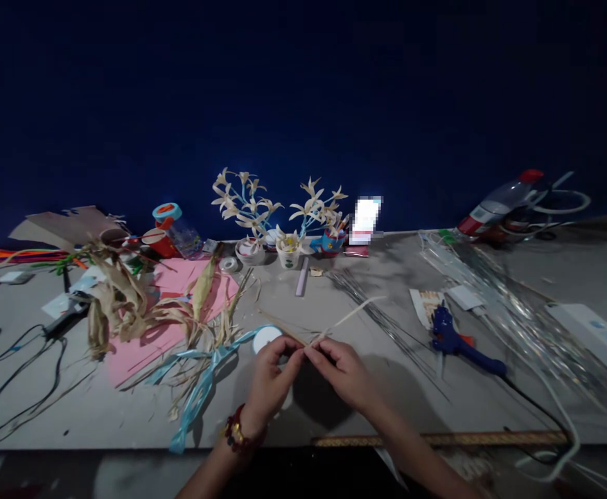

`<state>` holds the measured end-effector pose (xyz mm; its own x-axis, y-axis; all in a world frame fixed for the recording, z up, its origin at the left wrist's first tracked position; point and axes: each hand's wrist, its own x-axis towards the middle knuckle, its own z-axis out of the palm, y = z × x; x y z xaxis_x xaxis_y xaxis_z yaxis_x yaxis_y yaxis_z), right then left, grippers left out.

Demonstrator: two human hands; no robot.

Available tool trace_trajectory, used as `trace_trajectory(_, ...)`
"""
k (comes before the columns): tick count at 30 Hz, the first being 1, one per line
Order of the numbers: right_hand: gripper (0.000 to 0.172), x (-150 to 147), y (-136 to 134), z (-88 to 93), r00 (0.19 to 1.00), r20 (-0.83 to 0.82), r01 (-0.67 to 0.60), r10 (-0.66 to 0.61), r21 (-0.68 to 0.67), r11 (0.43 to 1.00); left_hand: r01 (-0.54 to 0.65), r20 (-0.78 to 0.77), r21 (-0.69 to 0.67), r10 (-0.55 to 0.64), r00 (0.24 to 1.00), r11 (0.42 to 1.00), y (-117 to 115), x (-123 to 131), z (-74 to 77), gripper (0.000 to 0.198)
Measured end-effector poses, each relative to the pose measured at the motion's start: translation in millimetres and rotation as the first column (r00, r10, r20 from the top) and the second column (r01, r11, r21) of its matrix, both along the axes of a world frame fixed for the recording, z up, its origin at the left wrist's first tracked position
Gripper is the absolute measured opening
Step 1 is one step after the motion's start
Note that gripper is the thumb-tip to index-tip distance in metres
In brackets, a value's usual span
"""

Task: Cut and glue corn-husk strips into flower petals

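Note:
My left hand (271, 378) and my right hand (342, 371) meet at the front middle of the grey table (100, 416), fingers pinched together. Between them they hold a thin pale husk strip (353, 313) that runs up and to the right from my fingertips. A white tape roll (265, 337) lies just behind my left hand. A light blue ribbon (199, 384) trails to the left of that hand. A beaded bracelet (235, 433) sits on my left wrist.
Dried corn husks (127, 305) lie on pink paper (142, 346) at left. Small pots of husk flowers (262, 208) stand at the back. A blue glue gun (456, 339), thin wires (386, 322), clear wrap (511, 305), a power strip (594, 336) and a ruler (438, 439) are at right. Cables (17, 374) lie far left.

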<state>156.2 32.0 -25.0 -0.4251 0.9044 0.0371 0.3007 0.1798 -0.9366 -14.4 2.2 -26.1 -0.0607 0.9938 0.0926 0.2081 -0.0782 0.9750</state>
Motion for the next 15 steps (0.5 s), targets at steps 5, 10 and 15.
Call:
trace_trajectory(5,0.047,-2.6,3.6,-3.1,0.979,-0.203,-0.053,0.006,-0.225,0.973,0.044,-0.04,0.048,-0.042,0.998,0.998,1.3,-0.9,3.3,0.021)
trace_trajectory(10,0.048,-4.1,6.2,-0.8,0.918,-0.387,-0.153,-0.086,-0.546,0.824,0.077,-0.111,0.101,-0.065,0.992,0.992,3.3,-1.9,5.8,0.022)
trace_trajectory(15,0.04,2.4,12.8,0.6,0.864,-0.496,-0.292,-0.09,-0.637,0.713,0.104,-0.09,0.124,-0.093,0.992,0.987,6.4,-3.5,5.4,0.021)
